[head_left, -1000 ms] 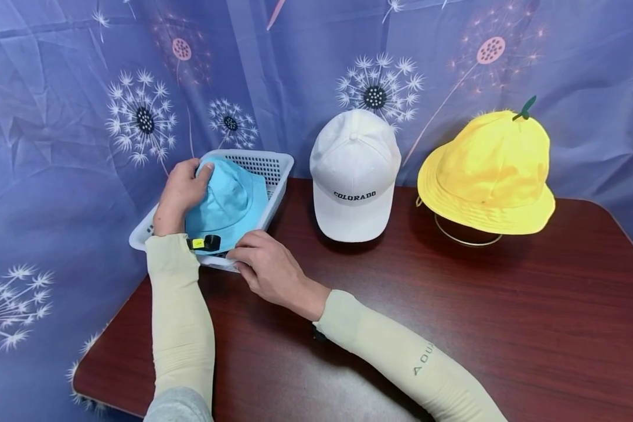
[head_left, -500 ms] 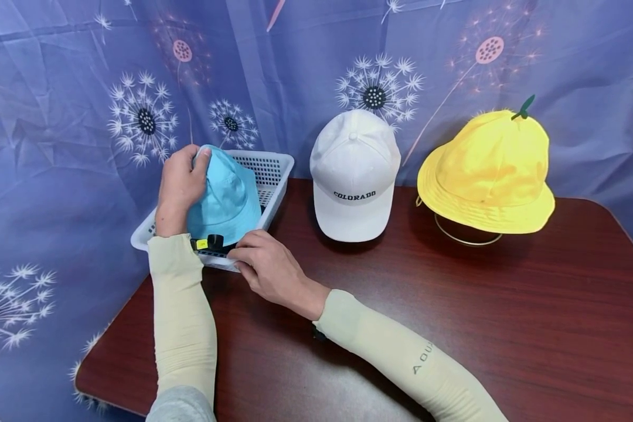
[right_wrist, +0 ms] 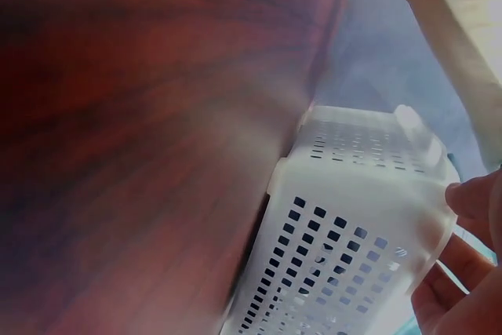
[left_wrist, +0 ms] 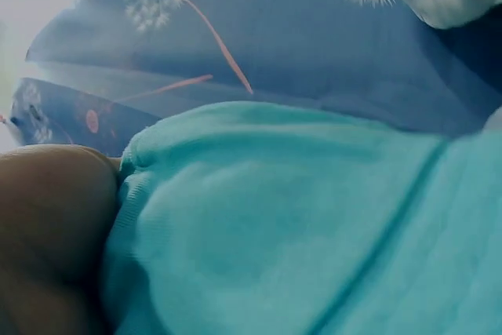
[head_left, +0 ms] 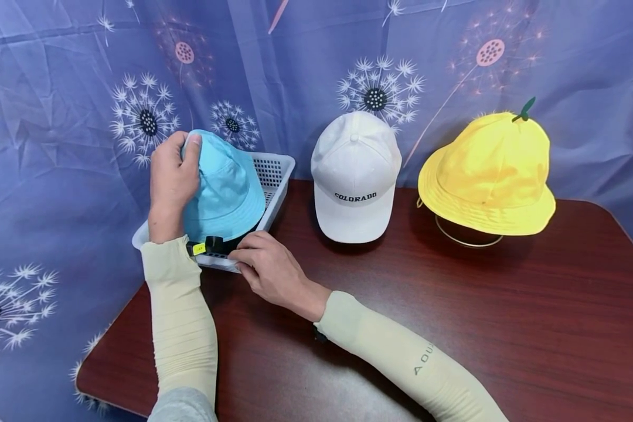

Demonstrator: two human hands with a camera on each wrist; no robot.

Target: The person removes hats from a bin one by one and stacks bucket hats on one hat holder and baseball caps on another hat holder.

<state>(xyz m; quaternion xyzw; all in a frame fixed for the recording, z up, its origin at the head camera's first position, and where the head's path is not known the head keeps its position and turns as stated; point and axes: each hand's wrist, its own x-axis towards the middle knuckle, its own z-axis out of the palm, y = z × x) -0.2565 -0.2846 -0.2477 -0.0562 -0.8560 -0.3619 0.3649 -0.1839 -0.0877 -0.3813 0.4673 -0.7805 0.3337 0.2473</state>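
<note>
My left hand [head_left: 171,176] pinches the crown of a light blue bucket hat [head_left: 224,187], thumb on the near side, at the left of the head view. The hat hangs over a white perforated plastic basket [head_left: 276,176], its brim low across the basket's opening. In the left wrist view the blue hat [left_wrist: 274,209] fills most of the frame beside the hand [left_wrist: 51,233]. My right hand [head_left: 274,272] grips the basket's near right rim. The right wrist view shows the fingers [right_wrist: 467,260] curled over the rim of the basket [right_wrist: 357,186].
A white baseball cap [head_left: 354,170] lettered COLORADO stands upright right of the basket. Farther right, a yellow hat [head_left: 490,170] with a green sprout sits on a wire stand [head_left: 466,240]. All stand on a dark red wooden table [head_left: 453,305] before a blue dandelion-print curtain [head_left: 306,70].
My left hand has risen and shifted slightly left, raising the blue bucket hat higher out of the basket. The right hand stays on the rim.
</note>
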